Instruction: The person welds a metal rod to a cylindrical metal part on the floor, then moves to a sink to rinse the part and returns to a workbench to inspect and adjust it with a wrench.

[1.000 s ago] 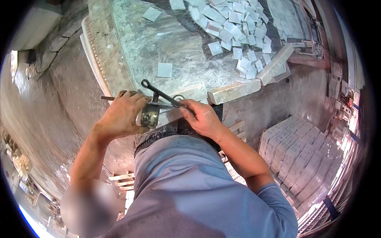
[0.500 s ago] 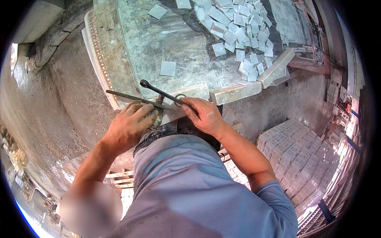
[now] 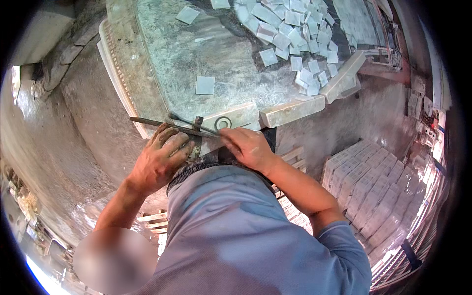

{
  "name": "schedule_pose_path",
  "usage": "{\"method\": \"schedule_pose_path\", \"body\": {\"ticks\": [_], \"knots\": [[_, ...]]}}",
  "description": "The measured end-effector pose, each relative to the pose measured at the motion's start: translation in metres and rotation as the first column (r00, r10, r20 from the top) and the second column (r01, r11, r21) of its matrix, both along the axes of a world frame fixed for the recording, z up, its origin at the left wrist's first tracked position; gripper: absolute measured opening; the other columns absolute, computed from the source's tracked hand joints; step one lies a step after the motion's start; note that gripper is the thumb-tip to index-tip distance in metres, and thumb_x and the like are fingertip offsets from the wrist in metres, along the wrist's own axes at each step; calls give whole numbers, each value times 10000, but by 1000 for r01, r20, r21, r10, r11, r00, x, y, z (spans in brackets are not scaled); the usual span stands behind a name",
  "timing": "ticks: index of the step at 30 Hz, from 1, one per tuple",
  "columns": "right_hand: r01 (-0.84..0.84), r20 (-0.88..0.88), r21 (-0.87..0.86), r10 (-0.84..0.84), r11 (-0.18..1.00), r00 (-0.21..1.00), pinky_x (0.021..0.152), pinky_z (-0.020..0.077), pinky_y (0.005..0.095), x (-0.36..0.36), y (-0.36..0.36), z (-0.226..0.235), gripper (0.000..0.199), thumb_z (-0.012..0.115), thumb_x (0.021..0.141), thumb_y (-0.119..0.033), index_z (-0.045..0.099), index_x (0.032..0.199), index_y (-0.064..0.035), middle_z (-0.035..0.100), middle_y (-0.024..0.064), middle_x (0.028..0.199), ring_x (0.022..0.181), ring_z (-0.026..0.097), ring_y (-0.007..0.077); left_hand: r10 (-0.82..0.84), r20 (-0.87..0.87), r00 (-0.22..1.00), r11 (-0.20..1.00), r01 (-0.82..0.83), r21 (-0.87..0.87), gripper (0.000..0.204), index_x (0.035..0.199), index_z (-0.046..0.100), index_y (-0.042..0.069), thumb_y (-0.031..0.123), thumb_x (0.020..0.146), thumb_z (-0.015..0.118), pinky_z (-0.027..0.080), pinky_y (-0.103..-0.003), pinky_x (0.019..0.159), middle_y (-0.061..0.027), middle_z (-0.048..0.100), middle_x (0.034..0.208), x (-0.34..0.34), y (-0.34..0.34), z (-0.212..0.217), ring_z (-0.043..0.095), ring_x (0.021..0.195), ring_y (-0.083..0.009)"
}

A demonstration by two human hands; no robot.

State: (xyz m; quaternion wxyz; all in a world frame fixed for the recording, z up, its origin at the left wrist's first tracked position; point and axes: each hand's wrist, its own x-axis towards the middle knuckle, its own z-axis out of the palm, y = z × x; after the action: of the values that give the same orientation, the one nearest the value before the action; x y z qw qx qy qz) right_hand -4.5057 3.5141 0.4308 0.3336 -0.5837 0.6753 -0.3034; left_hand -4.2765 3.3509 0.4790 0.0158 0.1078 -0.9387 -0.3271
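My left hand [image 3: 164, 157] is closed, its fingers wrapped over a long dark flat metal bar [image 3: 142, 121] near the front edge of the work surface. My right hand [image 3: 250, 148] grips a dark ring-ended wrench [image 3: 189, 123], blurred by motion, which slants up and left just above the bar. A short dark bolt-like peg [image 3: 198, 121] stands up beside the bar, between the two hands. Close to my right fingertips lies a thin dark ring [image 3: 222, 123] on a pale stone block [image 3: 238, 114]. My fingers hide where the bar and wrench are held.
Pale square tiles [image 3: 290, 37] lie heaped at the far right of the stained table [image 3: 172, 59]; a single tile [image 3: 205, 85] lies nearer. Stone blocks [image 3: 292, 112] edge the front. A wrapped stack of packages [image 3: 368, 182] stands at the right, wooden slats [image 3: 156, 221] below left.
The wrench's ringed end has dropped down toward the bar, and my right hand has shifted slightly lower. The thin ring is now uncovered by the wrench. My left hand stays on the bar.
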Motion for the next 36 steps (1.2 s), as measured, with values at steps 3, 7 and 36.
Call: {"method": "schedule_pose_path", "body": {"ticks": [3,7,36], "knots": [[-35,-30,-22,35,999,999,711,565,388,-3,-1,-4,259,708,890,-143,671,1130,-53,705,135,965,831,691,321,-21,-2,1000,1000,21,-14,501,1208,632,46,208,751,755,402,-543,1093,-153,598,1169,2,0,-3,548,1163,-389],[-39,-69,-65,35,997,997,669,559,387,-3,-3,-4,260,726,872,-133,678,1115,-54,698,122,916,773,681,316,-18,35,999,1000,19,-24,500,1215,634,46,223,762,752,382,-542,1111,-154,600,1177,3,1,-2,550,1161,-380],[87,317,349,-205,933,926,647,509,331,-14,-25,19,260,624,984,-212,681,1131,-5,697,169,823,678,653,231,-23,64,998,999,25,-30,453,1256,625,136,145,804,654,284,-597,1175,-74,577,1284,12,16,-4,551,1183,-311]]}}
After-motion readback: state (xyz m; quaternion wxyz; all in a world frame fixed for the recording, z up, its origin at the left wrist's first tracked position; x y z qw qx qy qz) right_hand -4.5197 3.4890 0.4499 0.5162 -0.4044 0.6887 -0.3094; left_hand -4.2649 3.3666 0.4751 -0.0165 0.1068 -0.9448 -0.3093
